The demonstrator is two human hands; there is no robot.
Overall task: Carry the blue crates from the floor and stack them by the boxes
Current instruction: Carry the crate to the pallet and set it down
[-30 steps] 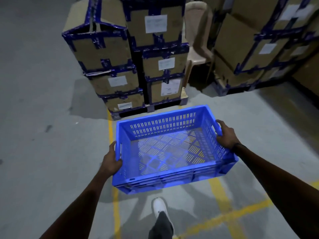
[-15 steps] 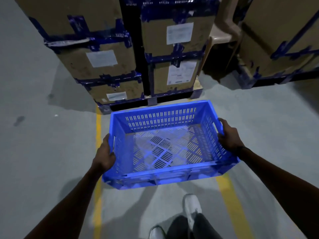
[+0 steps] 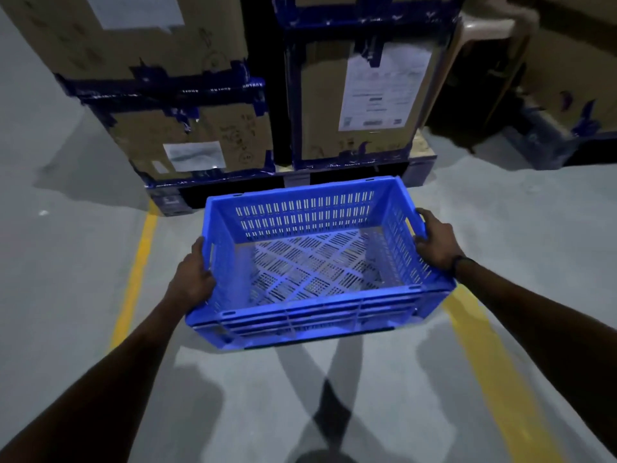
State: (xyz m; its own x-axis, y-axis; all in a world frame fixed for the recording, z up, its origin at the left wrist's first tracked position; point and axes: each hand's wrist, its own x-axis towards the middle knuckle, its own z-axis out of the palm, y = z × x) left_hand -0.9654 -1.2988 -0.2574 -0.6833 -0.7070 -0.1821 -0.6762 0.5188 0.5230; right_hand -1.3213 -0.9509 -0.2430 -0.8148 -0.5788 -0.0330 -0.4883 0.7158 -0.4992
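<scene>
I carry an empty blue slotted crate (image 3: 310,315) above the grey floor, level, just in front of the stacked cardboard boxes (image 3: 187,128). My left hand (image 3: 195,279) grips the handle slot in its left end wall. My right hand (image 3: 435,240) grips the handle on its right end wall. The crate's far rim is close to the pallet (image 3: 417,165) under the boxes. No other blue crate is in view.
Two stacks of boxes taped in blue stand on the pallet straight ahead. A beige plastic chair (image 3: 490,25) is at the upper right, with more boxes (image 3: 574,78) beyond. Yellow floor lines (image 3: 137,269) run on both sides of me.
I have walked closer to the boxes with the crate in both hands; the boxes now fill the top of the view. My grip on both ends is unchanged.
</scene>
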